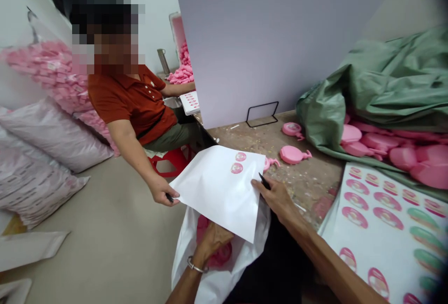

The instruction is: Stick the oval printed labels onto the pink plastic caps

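A mostly bare white sticker sheet [213, 187] with two round pink stickers left near its top spans between me and a co-worker. My right hand [278, 199] is closed at the sheet's right edge, thumb on it, with a slim black pointed tool [265, 181] also in its fingers. My left hand [215, 239], a bracelet at its wrist, is curled under the sheet's lower edge; its fingertips and whatever they hold are hidden. Below it, pink round items [222, 255] lie in an open white bag [185, 248]. The co-worker's hand [163, 191] grips the sheet's left corner.
Pink round cases [294, 154] lie on the worn table [241, 136]. A green sack [325, 103] of pink cases and a stack of printed sticker sheets [336, 220] are at right. A grey panel [280, 38] stands upright behind. Filled bags [56, 131] line the left.
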The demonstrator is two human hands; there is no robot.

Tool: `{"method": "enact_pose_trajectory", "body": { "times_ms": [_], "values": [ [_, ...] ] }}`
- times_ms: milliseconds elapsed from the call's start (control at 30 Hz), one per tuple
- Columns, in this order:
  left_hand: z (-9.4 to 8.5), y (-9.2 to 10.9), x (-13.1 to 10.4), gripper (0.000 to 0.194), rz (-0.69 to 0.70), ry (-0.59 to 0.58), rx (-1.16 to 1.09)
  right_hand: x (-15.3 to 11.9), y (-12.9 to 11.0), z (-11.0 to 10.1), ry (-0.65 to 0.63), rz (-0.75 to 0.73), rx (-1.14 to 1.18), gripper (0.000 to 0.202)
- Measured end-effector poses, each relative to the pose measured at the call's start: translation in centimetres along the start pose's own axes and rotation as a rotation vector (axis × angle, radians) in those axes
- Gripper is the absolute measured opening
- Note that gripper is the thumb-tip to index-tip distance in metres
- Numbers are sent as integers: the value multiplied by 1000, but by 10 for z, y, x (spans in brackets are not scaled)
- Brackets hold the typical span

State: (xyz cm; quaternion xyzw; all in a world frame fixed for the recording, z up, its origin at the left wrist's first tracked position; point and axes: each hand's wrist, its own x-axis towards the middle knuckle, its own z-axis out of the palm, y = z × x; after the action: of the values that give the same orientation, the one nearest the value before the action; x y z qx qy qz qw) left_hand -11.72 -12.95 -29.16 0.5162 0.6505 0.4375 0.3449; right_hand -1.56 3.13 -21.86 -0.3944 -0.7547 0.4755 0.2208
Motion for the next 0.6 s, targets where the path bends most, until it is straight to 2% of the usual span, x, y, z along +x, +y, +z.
{"method": "enact_pose_trajectory", "body": {
  "times_ms": [100, 167, 233, 267, 300, 333, 400, 433, 500, 600],
  "values": [
    [-17, 36, -25, 40, 21, -154, 148, -2, -2, -9, -61, 5, 118, 44],
    [-35, 64, -43, 47, 100, -390, 155, -9, -3, -28, -78, 2, 153, 45],
    [-55, 92, -55, 45, 205, -632, 67, -19, -3, -54, -85, 7, 151, 45],
    [-64, 106, -56, 41, 241, -685, 14, -26, -3, -70, -115, 8, 141, 45],
    [-71, 118, -53, 38, 256, -655, -25, -33, -2, -87, -157, 9, 128, 44],
    [-75, 128, -46, 36, 257, -564, -30, -40, -1, -105, -209, 11, 108, 43],
    [-73, 144, -18, 31, 267, -288, 42, -55, 2, -143, -305, 22, 44, 43],
    [-67, 148, 2, 29, 304, -150, 96, -61, 5, -163, -335, 34, -4, 43],
    [-41, 152, 45, 24, 427, 31, 193, -69, 14, -204, -353, 55, -109, 45],
    [19, 152, 103, 28, 589, 92, 306, -73, 31, -263, -401, 92, -262, 47]
  ]
}}
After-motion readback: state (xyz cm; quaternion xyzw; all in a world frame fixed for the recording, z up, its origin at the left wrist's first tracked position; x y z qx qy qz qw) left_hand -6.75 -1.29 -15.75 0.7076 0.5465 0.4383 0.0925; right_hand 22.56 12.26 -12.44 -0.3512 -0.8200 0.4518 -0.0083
